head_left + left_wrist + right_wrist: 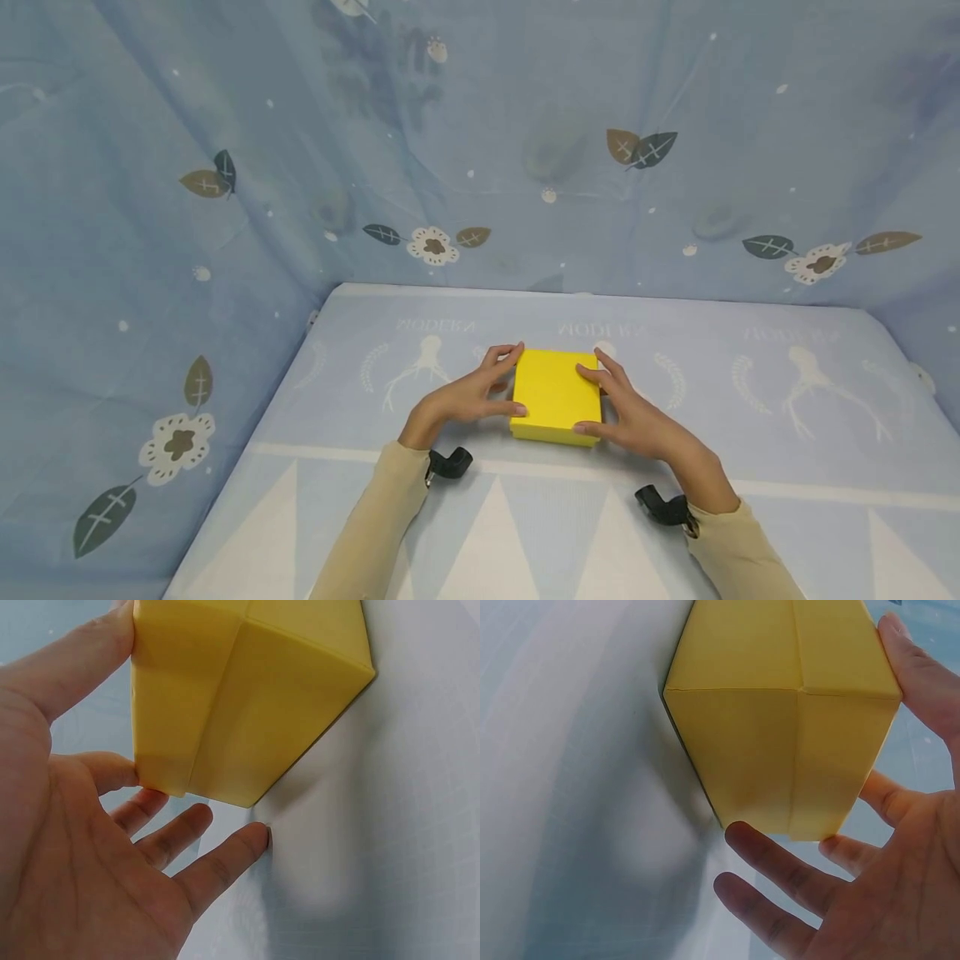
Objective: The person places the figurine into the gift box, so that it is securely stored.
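A square yellow lidded box [557,385] sits on the table between both hands. Its lid [176,697] overlaps the lower part [262,712], with a seam running along the side. My left hand [474,395] holds the box at its left side, thumb at the near corner and index finger at the far corner of the lid. Opposite it, my right hand [633,419] grips the right side, its thumb at the near corner and its index finger bent over the lid's top edge. In both wrist views the remaining fingers are spread below the lid.
The table [337,475] has a pale blue and white printed cover. Blue patterned fabric [480,150] hangs behind it and on the left. Black wrist devices [450,463] sit at both beige sleeves [378,525].
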Available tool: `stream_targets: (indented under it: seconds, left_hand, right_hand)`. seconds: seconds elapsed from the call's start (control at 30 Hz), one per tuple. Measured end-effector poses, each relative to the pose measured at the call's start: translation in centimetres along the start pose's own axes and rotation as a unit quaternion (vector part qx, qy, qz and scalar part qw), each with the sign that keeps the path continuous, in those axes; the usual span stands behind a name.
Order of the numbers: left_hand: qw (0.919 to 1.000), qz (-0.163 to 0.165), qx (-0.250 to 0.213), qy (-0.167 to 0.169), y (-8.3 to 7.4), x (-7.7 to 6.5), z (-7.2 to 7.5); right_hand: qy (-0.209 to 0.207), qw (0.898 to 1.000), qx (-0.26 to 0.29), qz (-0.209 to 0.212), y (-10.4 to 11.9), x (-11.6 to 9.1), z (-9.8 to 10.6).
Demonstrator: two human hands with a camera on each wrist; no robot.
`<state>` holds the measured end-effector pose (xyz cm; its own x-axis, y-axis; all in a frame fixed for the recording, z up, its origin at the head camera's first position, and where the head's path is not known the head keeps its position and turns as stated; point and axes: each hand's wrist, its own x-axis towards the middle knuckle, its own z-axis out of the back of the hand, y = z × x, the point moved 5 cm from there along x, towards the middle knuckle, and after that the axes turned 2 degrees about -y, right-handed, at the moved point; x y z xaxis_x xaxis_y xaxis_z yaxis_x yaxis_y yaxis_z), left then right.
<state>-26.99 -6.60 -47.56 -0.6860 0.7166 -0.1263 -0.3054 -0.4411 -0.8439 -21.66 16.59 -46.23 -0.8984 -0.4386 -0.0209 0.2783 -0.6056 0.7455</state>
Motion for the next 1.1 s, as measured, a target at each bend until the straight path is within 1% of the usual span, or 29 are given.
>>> stream_targets:
  seconds: [0.23, 0.43, 0.7, 0.8, 0.93, 1.0, 1.1]
  left_hand:
    - [1.0000, -0.002, -0.006, 0.001, -0.2, 0.1, -0.2]
    - [0.9999, -0.011, -0.005, 0.002, -0.3, 0.6, -0.1]
    - [1.0000, -0.003, -0.009, 0.001, -0.1, 1.0, 0.2]
    - [0.9999, -0.004, -0.009, -0.009, 0.1, 0.9, 0.1]
    - [0.9993, -0.008, -0.022, -0.030, 0.3, 0.6, -0.2]
    - [0.9988, -0.008, -0.024, -0.041, 0.4, 0.3, -0.4]
    - [0.9983, 0.004, -0.013, -0.056, 0.6, -0.4, -0.3]
  right_hand:
    - [-0.001, 1.000, -0.001, -0.001, -0.1, -0.3, 0.0]
    - [0.000, 1.000, -0.001, -0.001, -0.1, -0.2, 0.4]
    - [-0.006, 1.000, 0.012, 0.005, -0.5, 0.1, 0.4]
    - [-0.005, 1.000, 0.008, 0.003, -0.7, 0.2, 0.2]
    - [-0.009, 0.999, -0.034, 0.004, -1.0, 0.0, 0.0]
    - [-0.015, 0.998, -0.053, 0.011, -1.2, -0.4, 0.1]
    - [-0.035, 0.997, -0.061, 0.028, -1.5, -1.3, 0.5]
